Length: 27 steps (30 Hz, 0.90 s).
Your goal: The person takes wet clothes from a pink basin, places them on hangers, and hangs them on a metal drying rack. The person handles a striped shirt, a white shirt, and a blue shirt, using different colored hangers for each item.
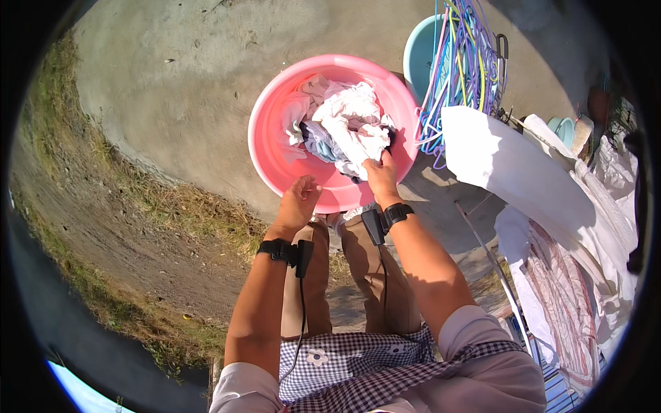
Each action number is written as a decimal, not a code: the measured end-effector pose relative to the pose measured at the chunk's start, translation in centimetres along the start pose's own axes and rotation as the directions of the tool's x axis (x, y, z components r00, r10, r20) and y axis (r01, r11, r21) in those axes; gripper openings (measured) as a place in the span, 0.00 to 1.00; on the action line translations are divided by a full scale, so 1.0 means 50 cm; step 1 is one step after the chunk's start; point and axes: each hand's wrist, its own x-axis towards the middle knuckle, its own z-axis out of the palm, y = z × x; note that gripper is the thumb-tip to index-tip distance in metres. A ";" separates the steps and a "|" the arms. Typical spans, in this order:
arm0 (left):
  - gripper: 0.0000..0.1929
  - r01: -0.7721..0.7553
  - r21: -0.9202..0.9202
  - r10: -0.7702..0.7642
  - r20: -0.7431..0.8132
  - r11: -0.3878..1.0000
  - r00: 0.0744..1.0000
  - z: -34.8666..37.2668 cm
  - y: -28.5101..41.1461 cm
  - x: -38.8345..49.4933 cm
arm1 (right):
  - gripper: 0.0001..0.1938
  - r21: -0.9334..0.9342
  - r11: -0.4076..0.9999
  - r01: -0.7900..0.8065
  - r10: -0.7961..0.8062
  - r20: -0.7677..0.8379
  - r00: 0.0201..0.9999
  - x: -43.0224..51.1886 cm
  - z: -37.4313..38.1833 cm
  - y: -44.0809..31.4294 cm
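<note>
A pink plastic basin point(268, 173) stands on the concrete in front of my feet. Inside it lies a loose heap of crumpled laundry. Topmost is a white garment point(351, 111), with a pale blue-grey cloth point(319, 140) and some dark fabric partly hidden beneath. My right hand point(382, 178) pinches the near lower end of the white garment between thumb and fingers. Over the basin's near left rim is my left hand point(300, 201), its fingers loosely bent and nothing visible in them.
Many coloured clothes hangers point(462, 62) hang in a bunch over a light-blue basin point(421, 49) at the upper right. White fabric point(521, 160) and a striped cloth point(563, 294) drape on the right beside a metal pole point(496, 263). Dry grass point(191, 206) edges the concrete point(196, 103).
</note>
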 end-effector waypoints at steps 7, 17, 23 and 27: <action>0.47 0.354 -0.856 -0.093 0.346 0.377 0.934 0.045 0.171 -0.184 | 0.21 -0.407 0.376 0.832 -0.618 0.559 0.553 -0.398 -0.205 -0.208; 0.29 0.327 -0.763 -0.027 0.377 0.558 0.926 0.056 0.273 -0.446 | 0.33 0.341 0.885 -0.317 -0.127 0.833 0.539 -0.777 -0.420 -0.457; 0.23 0.216 -0.858 0.185 0.333 0.465 0.924 0.015 0.392 -0.618 | 0.17 0.615 0.737 -0.281 -0.265 0.645 0.716 -0.852 -0.503 -0.459; 0.21 -0.072 -0.785 0.196 0.064 0.616 0.979 -0.051 0.441 -0.690 | 0.21 0.918 0.394 0.046 -0.596 0.216 0.774 -0.884 -0.553 -0.515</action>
